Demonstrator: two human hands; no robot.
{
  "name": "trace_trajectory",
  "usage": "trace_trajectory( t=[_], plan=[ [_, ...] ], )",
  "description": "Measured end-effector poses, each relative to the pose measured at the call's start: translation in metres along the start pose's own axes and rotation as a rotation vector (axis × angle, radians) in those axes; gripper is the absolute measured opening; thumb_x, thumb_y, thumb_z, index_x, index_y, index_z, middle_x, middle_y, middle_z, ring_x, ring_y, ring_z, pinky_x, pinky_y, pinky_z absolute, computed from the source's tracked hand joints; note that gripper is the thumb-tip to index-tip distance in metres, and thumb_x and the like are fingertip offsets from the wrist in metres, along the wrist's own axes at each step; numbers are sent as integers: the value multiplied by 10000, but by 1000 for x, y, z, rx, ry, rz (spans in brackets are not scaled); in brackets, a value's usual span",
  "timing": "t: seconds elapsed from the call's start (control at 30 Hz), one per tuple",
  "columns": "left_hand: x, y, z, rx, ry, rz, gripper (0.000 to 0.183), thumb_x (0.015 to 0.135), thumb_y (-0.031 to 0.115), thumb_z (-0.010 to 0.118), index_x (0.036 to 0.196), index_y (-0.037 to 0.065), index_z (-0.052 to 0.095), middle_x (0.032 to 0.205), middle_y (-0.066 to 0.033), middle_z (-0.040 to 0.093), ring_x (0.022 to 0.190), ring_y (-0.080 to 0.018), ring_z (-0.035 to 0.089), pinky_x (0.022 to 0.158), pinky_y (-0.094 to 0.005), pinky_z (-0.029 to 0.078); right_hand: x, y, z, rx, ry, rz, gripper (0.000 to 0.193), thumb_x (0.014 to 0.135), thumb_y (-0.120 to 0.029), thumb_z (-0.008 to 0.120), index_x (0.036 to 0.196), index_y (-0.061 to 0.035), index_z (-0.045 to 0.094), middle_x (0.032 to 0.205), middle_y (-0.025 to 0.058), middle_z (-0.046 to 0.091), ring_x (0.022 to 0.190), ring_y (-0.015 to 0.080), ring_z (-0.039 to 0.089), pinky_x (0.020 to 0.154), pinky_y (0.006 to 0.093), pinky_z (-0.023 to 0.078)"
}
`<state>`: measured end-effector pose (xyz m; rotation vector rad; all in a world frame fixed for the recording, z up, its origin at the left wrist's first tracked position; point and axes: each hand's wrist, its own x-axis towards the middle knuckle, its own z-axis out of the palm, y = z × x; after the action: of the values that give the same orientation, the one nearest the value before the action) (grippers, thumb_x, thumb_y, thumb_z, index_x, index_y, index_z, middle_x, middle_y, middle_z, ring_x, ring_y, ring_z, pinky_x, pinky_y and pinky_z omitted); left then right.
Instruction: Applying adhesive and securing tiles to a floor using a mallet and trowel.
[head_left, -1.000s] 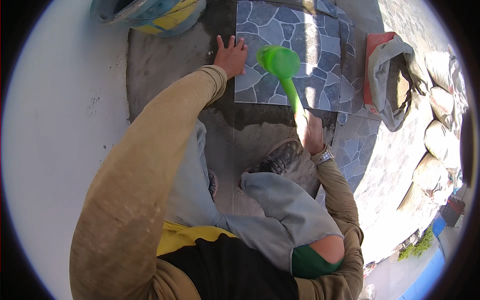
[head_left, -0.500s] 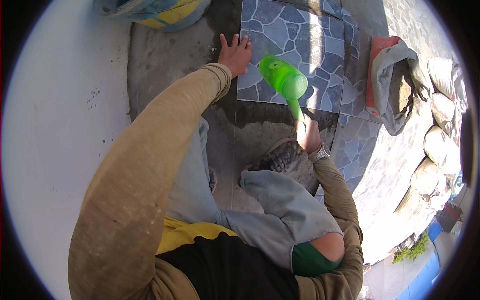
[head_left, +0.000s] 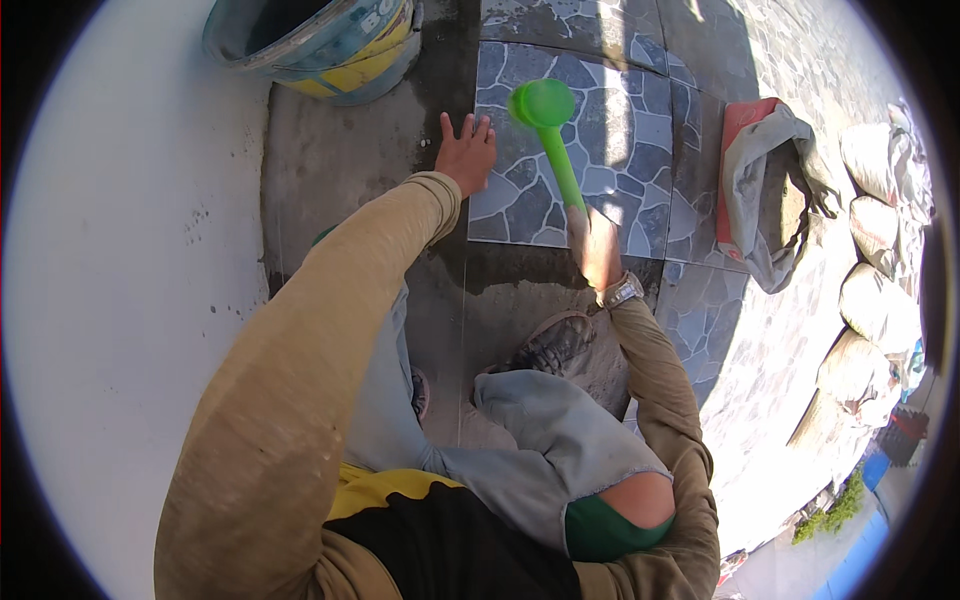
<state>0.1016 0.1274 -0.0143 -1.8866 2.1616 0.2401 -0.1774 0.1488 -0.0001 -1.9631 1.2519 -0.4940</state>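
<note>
A green mallet (head_left: 542, 103) with a green handle is in my right hand (head_left: 597, 247), whose fingers wrap the handle's near end. Its head is over the far half of a blue-grey stone-patterned floor tile (head_left: 515, 215); whether it touches the tile I cannot tell. My left hand (head_left: 466, 157) rests at the left edge of this tile, palm down and fingers spread, holding nothing. Damp grey mortar (head_left: 530, 266) shows along the tile's near edge.
A blue and yellow bucket (head_left: 345, 60) stands at the far left by the white wall (head_left: 110, 260). On the right, an opened sack (head_left: 745, 170) sits on laid tiles, with several filled sacks (head_left: 875, 300) beyond. My shoe (head_left: 555, 342) is close to the tile's near side.
My right hand has carried the mallet farther forward over the tile and tipped its head. The left hand stays at the tile's edge. The view has shifted, showing more of the bucket.
</note>
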Motion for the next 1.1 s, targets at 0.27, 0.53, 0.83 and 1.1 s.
trace_trajectory(
  t=[0.27, 0.53, 0.83, 1.1],
  plan=[
    [-4, -2, 6, 7, 7, 10, 840, 762, 280, 818, 1462, -3, 447, 1586, -175, 362, 1475, -362, 332, 1137, -741, 174, 23, -21, 6, 103, -32, 214, 357, 1001, -311, 532, 946, 32, 614, 745, 271, 621, 760, 447, 660, 638, 519, 456],
    [3, -1, -2, -1, -41, 36, 940, 723, 304, 852, 1464, -61, 402, 1579, -250, 320, 1491, -389, 282, 1132, -749, 174, 42, -18, 12, 214, 145, 98, 398, 1004, -354, 517, 985, 24, 641, 708, 227, 617, 648, 408, 631, 609, 448, 481],
    [19, 19, -10, 86, -210, -66, 1108, 632, 339, 920, 1490, -71, 350, 1601, -258, 270, 1466, -431, 307, 1154, -702, 201, 21, -30, -5, -15, 274, -337, 102, 954, -110, 594, 1020, -32, 595, 708, 165, 532, 588, 356, 609, 492, 472, 445],
    [31, 10, -11, -39, -194, 117, 1289, 561, 259, 963, 1590, 114, 199, 1654, -226, 142, 1425, -536, 323, 1131, -678, 281, 16, 20, 7, 238, 263, 166, 445, 1018, -398, 521, 873, 19, 580, 629, 224, 582, 605, 433, 603, 536, 466, 444]
  ],
)
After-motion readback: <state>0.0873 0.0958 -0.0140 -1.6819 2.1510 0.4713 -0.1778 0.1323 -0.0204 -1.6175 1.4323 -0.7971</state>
